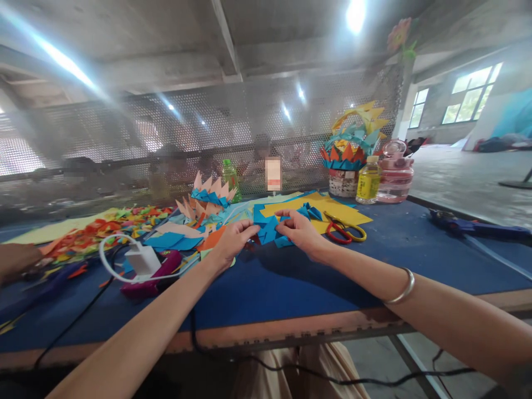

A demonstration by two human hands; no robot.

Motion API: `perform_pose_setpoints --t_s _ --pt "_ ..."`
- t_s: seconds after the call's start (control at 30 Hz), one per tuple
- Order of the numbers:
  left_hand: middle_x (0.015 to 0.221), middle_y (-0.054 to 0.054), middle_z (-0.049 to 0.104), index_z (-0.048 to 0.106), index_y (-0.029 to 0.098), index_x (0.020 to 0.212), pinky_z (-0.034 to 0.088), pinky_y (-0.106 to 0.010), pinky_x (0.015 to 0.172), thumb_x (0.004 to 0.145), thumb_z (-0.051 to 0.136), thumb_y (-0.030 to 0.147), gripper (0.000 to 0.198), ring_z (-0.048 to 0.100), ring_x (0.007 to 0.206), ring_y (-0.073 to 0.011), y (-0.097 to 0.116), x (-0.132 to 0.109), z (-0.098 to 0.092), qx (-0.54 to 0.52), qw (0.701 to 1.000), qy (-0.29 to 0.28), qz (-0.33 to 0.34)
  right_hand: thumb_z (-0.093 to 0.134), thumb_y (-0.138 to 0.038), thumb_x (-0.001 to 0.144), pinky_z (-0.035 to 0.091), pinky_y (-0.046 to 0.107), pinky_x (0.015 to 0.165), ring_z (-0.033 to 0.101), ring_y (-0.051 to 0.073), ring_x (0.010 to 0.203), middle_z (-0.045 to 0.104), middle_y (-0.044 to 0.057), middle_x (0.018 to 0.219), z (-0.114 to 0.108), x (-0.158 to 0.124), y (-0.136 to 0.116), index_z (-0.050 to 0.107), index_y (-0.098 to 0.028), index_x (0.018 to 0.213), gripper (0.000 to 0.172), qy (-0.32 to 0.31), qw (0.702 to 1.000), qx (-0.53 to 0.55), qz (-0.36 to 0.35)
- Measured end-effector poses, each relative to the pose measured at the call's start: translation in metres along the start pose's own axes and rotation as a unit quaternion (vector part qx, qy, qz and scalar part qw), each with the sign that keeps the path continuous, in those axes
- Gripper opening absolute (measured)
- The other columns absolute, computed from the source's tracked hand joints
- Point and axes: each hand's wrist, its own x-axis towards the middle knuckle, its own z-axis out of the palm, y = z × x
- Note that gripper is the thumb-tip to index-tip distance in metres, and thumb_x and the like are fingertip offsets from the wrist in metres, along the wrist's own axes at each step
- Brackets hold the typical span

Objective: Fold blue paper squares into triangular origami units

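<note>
Between my two hands is a folded piece of blue paper (268, 230), raised a little over the blue tabletop. My left hand (235, 239) pinches its left edge between thumb and fingers. On the opposite side my right hand (301, 233) grips it the same way, with a silver bangle on that wrist. Just behind lie yellow paper sheets (336, 209) and small folded blue pieces (310, 211). Scissors with red and yellow handles (347, 231) rest right of my right hand. Blue and orange paper pieces (172, 240) lie left of my left hand.
A purple power strip (152, 277) with a white charger (142, 259) sits at left, near a heap of paper scraps (116, 227). At the back stand a paper basket (344, 180), a yellow bottle (368, 182) and a pink bottle (395, 180). Another person's hand (19, 260) shows far left.
</note>
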Motion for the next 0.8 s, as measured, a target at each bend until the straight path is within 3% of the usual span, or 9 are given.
perform_pose_setpoints --t_s 0.3,0.63,0.8 --pt "0.104 -0.006 0.066 0.062 0.014 0.112 0.058 -0.033 0.07 0.098 0.06 0.034 0.025 0.066 0.082 -0.0169 0.002 -0.001 0.001 -0.007 1.0 0.008 0.012 0.067 -0.013 0.076 0.04 0.023 0.057 0.05 0.011 0.057 0.052 -0.01 0.06 0.001 -0.002 0.0 0.057 -0.017 0.111 0.037 0.005 0.999 -0.042 -0.029" --pt "0.096 -0.004 0.066 0.064 0.013 0.104 0.057 -0.03 0.067 0.097 0.063 0.032 0.02 0.066 0.077 -0.0152 -0.001 -0.002 0.002 0.008 0.997 -0.082 0.015 0.066 -0.019 0.078 0.044 0.026 0.064 0.057 0.014 0.068 0.058 -0.005 0.07 -0.003 0.001 0.003 0.054 -0.017 0.114 0.038 0.028 0.995 -0.081 -0.052" --pt "0.1 -0.005 0.067 0.063 0.014 0.109 0.058 -0.032 0.069 0.097 0.063 0.031 0.021 0.066 0.08 -0.016 -0.008 0.002 -0.002 0.0 0.997 -0.068 0.037 0.065 -0.024 0.078 0.045 0.027 0.063 0.057 0.014 0.065 0.057 -0.005 0.069 -0.004 0.001 0.004 0.054 -0.016 0.115 0.04 0.024 0.993 -0.094 -0.065"
